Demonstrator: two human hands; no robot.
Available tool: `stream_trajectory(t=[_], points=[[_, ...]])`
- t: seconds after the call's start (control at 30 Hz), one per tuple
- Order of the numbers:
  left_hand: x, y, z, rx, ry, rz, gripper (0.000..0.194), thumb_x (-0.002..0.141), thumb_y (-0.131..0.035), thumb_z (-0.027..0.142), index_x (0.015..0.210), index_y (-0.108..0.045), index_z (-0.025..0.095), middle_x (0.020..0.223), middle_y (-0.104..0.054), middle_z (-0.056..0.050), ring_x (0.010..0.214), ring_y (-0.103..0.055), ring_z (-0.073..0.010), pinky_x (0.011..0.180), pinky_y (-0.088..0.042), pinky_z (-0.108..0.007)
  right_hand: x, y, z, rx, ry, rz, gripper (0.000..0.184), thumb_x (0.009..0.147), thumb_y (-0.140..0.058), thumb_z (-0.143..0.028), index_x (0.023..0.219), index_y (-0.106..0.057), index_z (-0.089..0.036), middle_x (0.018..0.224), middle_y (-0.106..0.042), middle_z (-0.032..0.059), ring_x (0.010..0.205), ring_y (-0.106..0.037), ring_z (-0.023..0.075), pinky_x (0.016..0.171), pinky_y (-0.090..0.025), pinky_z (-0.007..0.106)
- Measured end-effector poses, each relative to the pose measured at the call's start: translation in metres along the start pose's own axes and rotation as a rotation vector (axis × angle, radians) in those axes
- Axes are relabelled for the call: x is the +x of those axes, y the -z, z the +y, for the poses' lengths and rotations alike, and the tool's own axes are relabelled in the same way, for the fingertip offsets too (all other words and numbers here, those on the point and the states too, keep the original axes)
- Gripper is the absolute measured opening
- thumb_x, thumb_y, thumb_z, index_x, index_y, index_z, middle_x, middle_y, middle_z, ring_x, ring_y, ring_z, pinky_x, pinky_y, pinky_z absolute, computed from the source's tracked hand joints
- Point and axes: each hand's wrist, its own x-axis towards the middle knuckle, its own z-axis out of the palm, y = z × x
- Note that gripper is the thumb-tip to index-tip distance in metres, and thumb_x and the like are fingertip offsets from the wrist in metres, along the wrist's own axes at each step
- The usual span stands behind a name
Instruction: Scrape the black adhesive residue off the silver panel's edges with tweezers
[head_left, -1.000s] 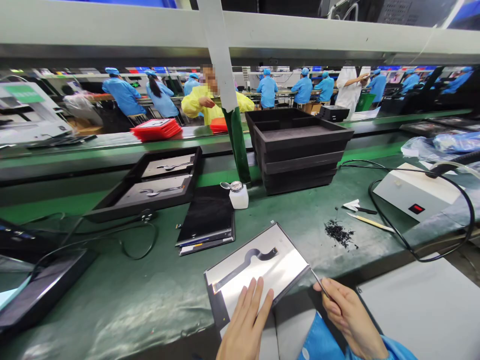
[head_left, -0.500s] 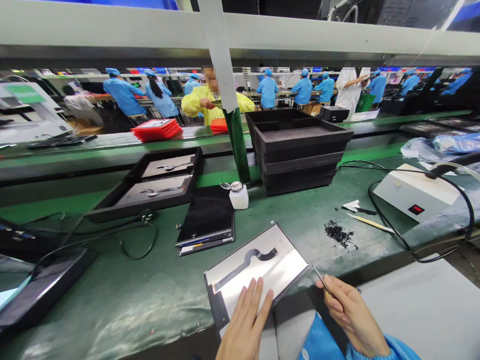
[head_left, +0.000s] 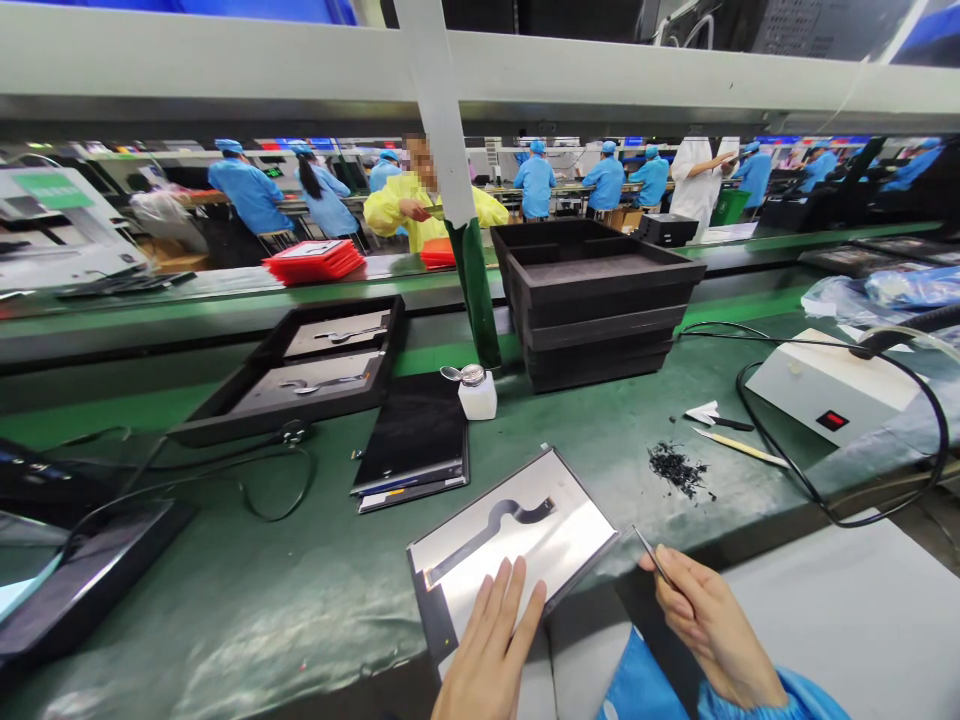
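1. At the lower centre of the frame, a flat display panel (head_left: 577,510) lies at a slant on the green bench (head_left: 337,580), pale back up, a curved dark ribbon cable (head_left: 495,522) across it. Its near end seems to reach past the bench's front edge.
2. On the panel's lower part rests the left hand (head_left: 491,640), spread flat, fingers straight and close together, gripping nothing.
3. Right of the panel, the right hand (head_left: 705,615) pinches a thin metal tool (head_left: 651,555), its tip just beside the panel's right corner.
4. The step in hand looks like fine work at that corner, the left hand steadying. Any further touch there would call for a still panel and a light, exact tip.
5. Compared with a second ago, the tip stands off the corner it met then, and the right hand sits slightly farther right; panel and left hand hold their places.
6. Farther out, black scraps (head_left: 677,468) lie right of centre, a yellow-handled tool (head_left: 739,446) near them; dark panels (head_left: 412,430) and a white bottle (head_left: 478,400) sit above the panel, towards the middle of the frame.
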Motion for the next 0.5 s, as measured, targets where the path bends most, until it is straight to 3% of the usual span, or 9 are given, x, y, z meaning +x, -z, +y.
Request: stream_trajectory(t=[0.3,0.5], points=[[0.002,0.006,0.010,-0.053,0.100,-0.011,0.083,0.083,-0.026,-0.015,0.158,-0.015,0.020,0.157,-0.036,-0.008,0.145,-0.031,-0.0257,0.113,-0.041,-0.041,0.004,0.007,-0.002,0.014,0.031,0.009,0.063,0.053,-0.085,-0.068,0.076,-0.066,-0.013,0.043,-0.035,-0.0122,0.036,-0.014,-0.0006,0.033,-0.007,0.013],[0.002,0.005,0.011,-0.059,0.093,0.002,0.082,0.083,-0.027,-0.016,0.157,-0.016,0.017,0.155,-0.038,-0.009,0.145,-0.032,-0.0272,0.114,-0.039,-0.043,0.004,0.010,-0.001,0.015,0.051,0.004,0.061,0.055,-0.085,-0.067,0.077,-0.067,-0.013,0.044,-0.035,-0.0117,0.036,-0.014,-0.0006,0.033,-0.007,0.013]])
